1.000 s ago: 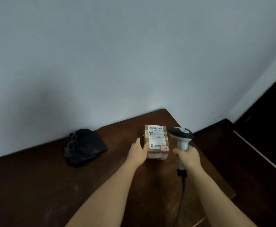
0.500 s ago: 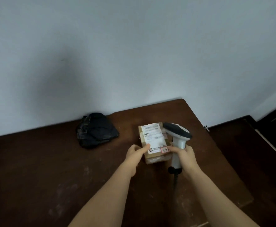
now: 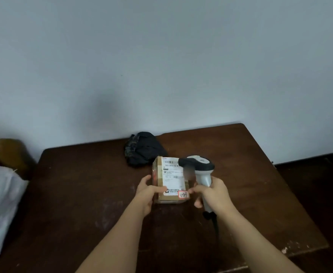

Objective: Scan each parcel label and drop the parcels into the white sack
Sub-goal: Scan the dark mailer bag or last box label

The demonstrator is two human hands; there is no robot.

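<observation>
— On the dark wooden table, what's at the centre?

— A cardboard parcel, its white label facing up, a small red-edged sticker at its 5 o'clock corner.

— And the hands?

— The left hand grips the parcel's 8 o'clock corner, thumb laid over the top, fingers on the side. The right hand is wrapped round the handle of a white-and-black scanner, whose head overlaps the label's 2 o'clock corner; one finger reaches to the parcel's edge by the sticker.

— The sack?

— White sack at 9 o'clock, off the table's edge. A black bag lies at 11 o'clock from the parcel, just beside it, against the wall.
</observation>
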